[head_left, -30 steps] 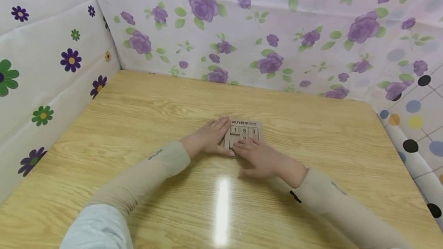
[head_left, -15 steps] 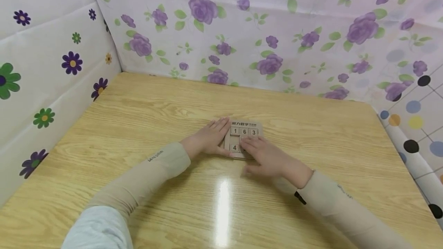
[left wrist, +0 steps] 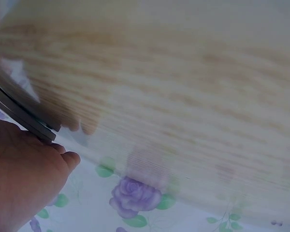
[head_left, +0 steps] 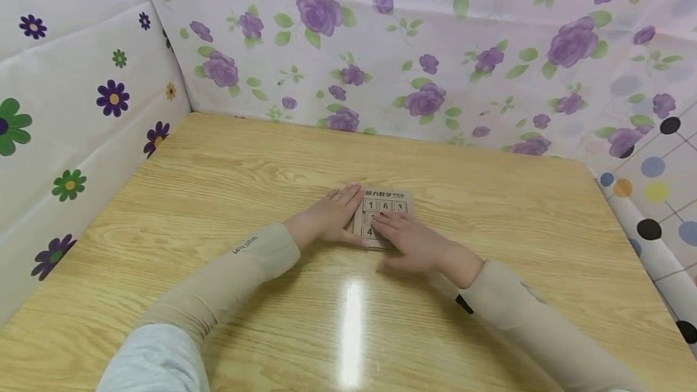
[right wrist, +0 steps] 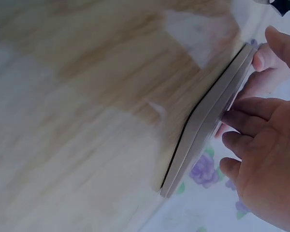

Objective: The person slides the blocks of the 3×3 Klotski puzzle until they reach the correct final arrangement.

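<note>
A number slide puzzle (head_left: 385,205) lies flat on the wooden table, its light brown board holding square numbered tiles. The top row reads 1, 6, 3. Below the 1 is a tile (head_left: 369,218) whose number is partly covered, and under that a 4 tile (head_left: 369,231). My left hand (head_left: 333,215) rests against the board's left side, fingers straight, thumb at the near left corner. Over the lower right tiles lies my right hand (head_left: 411,242), its extended fingertips touching the middle row and hiding several tiles. From the right wrist, the board (right wrist: 208,121) appears edge-on beside the fingers.
The glossy wood-grain table (head_left: 261,162) spreads around the board, with a bright light reflection near the front. A purple-flowered sheet (head_left: 348,47) hangs behind it. Patterned sheets also stand at the left (head_left: 81,138) and right (head_left: 653,198).
My right hand shifts slightly right, then back left. The middle-left slot, bare half a second ago, now holds a tile. My left hand stays in place.
</note>
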`<state>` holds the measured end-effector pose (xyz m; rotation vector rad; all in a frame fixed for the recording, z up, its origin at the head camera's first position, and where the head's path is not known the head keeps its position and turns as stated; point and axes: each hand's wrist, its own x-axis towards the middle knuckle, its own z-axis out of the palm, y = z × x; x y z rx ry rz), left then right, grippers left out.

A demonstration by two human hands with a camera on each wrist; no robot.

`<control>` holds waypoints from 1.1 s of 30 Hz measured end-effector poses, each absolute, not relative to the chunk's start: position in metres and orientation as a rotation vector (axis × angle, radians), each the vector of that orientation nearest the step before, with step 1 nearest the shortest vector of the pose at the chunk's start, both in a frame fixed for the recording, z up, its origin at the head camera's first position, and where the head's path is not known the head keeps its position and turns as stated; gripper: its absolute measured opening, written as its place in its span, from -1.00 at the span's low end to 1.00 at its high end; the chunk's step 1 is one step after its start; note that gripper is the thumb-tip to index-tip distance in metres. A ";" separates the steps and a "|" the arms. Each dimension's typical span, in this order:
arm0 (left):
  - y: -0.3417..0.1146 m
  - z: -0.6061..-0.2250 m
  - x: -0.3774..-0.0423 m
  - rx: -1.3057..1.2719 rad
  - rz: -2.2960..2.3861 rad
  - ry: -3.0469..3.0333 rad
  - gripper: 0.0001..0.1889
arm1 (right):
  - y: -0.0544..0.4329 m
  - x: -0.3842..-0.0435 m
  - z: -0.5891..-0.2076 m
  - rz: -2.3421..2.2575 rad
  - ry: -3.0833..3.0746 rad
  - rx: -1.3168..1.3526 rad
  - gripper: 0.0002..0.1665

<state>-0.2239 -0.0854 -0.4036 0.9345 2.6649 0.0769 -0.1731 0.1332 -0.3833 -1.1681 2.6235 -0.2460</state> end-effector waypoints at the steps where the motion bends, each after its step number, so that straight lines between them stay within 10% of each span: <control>1: -0.085 -0.404 -0.224 0.935 0.074 2.663 0.23 | 0.132 -0.174 -0.384 -0.246 2.617 -1.172 -0.03; 33: -0.084 -0.405 -0.225 0.944 0.076 2.670 0.23 | 0.143 -0.163 -0.380 -0.102 2.676 -1.103 -0.08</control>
